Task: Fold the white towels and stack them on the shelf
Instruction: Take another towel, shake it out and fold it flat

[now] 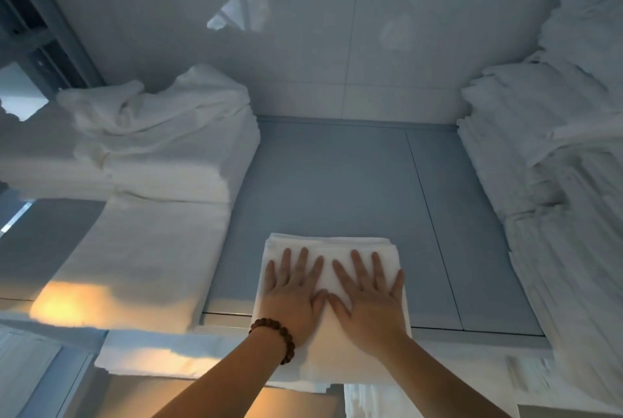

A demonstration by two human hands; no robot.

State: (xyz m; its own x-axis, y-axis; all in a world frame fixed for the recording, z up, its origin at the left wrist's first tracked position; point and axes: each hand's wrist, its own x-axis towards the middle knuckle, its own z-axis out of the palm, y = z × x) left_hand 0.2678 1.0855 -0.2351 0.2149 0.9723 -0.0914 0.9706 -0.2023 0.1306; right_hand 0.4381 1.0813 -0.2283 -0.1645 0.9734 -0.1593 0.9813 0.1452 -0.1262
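A folded white towel [323, 245] lies at the front edge of the grey shelf [330, 181], near the middle. My left hand [293, 296] and my right hand [369, 299] both rest flat on top of it, fingers spread, thumbs nearly touching. A brown bead bracelet circles my left wrist. The towel's near end hangs slightly over the shelf's front edge.
A stack of folded white towels [161, 161] with a crumpled one on top fills the shelf's left side. A tall stack of white towels [556, 154] lines the right side. More white linen [148, 357] lies below the front edge. A glossy white wall [303, 29] closes the back.
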